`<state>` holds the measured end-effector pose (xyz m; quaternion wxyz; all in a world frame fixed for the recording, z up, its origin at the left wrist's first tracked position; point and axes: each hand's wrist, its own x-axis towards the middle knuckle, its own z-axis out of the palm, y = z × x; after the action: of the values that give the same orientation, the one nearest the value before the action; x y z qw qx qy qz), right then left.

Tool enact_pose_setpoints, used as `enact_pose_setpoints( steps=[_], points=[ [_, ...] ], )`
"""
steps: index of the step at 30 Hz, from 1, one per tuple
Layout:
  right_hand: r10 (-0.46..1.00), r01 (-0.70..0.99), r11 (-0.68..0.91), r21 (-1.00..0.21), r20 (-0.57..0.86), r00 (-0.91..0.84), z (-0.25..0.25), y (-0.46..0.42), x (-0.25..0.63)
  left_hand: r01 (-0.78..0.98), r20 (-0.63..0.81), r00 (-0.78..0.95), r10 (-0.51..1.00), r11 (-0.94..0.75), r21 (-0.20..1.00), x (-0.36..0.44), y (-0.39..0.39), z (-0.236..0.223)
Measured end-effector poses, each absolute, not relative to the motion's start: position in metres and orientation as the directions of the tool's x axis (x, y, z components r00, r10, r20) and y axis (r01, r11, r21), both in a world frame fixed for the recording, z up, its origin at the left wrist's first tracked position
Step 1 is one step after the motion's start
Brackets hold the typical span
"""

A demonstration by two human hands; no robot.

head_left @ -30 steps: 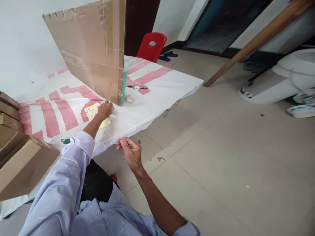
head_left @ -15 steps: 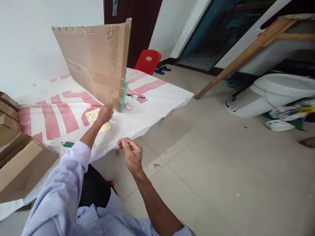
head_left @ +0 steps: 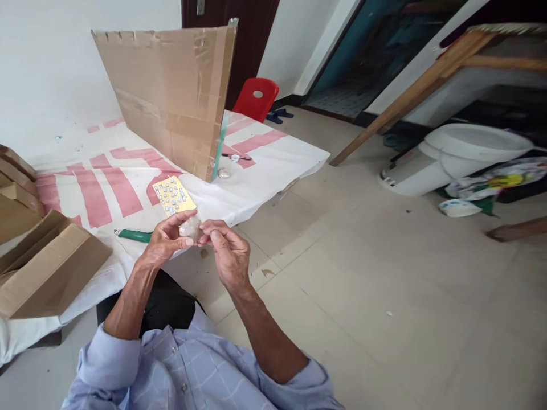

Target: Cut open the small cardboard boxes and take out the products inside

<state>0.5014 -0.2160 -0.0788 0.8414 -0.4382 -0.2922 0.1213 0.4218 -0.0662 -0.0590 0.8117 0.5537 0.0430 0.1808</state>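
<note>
We hold the shiny, whitish lump (head_left: 190,229) between the thumb and partly curled fingers of our left hand (head_left: 164,240), near the tips. Our right hand (head_left: 232,253) is pinched closed against its right side, covering that edge; whatever it pinches is too small to tell.

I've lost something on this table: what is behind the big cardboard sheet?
Past the right edge of the cardboard sheet, a green strip, red chair and dark door show. Anything directly behind is covered, so I can't tell.
</note>
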Motion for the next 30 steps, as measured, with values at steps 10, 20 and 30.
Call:
enact_pose_setpoints(
  steps=[10, 20, 30],
  points=[
    [0.597, -0.034, 0.554, -0.832, 0.369, 0.712, -0.068, -0.209, 0.465, -0.327, 0.239, 0.895, 0.377, 0.187, 0.927, 0.362, -0.072, -0.043],
    [0.709, -0.142, 0.562, -0.815, 0.386, 0.590, -0.058, -0.196, 0.455, -0.287, 0.317, 0.753, 0.576, -0.146, 0.947, 0.328, -0.068, -0.036],
    [0.790, -0.294, 0.537, -0.791, 0.348, 0.505, -0.048, -0.202, 0.443, -0.219, 0.190, 0.687, 0.702, -0.049, 0.974, 0.297, -0.093, -0.051]
  ],
)
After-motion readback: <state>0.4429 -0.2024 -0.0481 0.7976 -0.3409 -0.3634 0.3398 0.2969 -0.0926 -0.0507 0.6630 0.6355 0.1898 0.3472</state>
